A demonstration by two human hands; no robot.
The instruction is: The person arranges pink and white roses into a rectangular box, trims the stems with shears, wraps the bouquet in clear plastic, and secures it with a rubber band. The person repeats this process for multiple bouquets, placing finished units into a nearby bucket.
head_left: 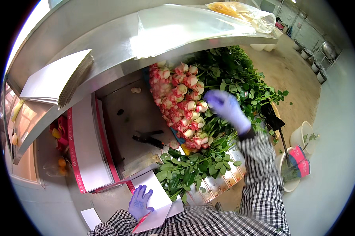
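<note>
Left hand: I saw the left hand (140,202) in a purple glove, fingers spread flat on a white paper sheet (155,196) with a red edge, pressing it down at the near end of the steel table (126,108).
Right hand: the right hand (226,108), also gloved in purple, was blurred; I could not tell whether its fingers were spread or closed. It hovered over the roses, at the table's right side.
Roses: a long heap of pink-and-cream roses (181,102) lay on the right part of the table, heads toward its middle, leafy stems (240,78) running off to the right.
Loose stems: a smaller leafy bunch (189,169) lay at the table's near right corner, just beside the paper sheet.
Cutters: I noted black-handled cutters (148,138) on the table's bare middle, left of the roses.
Paper stack: white sheets (55,80) sat on the shelf above the table's left side.
</note>
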